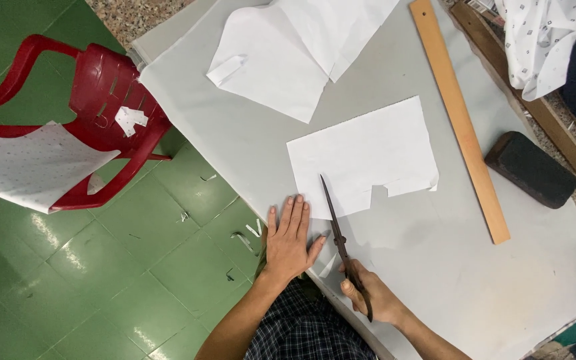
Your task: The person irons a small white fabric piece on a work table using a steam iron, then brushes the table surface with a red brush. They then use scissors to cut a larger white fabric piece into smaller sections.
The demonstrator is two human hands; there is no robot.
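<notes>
Scissors gripped in my right hand, blades pointing up-left, tips lying over the white paper piece just ahead. My left hand is empty, pressed flat on grey cloth, nearer the paper's lower-left corner.

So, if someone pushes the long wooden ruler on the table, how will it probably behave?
The wooden ruler looks straight and rigid, so it would probably slide as one piece rather than bend. It lies flat on the smooth grey table cover, so it likely cannot roll or tip. Being long and narrow, a push near one end would probably make it swing around.
</notes>
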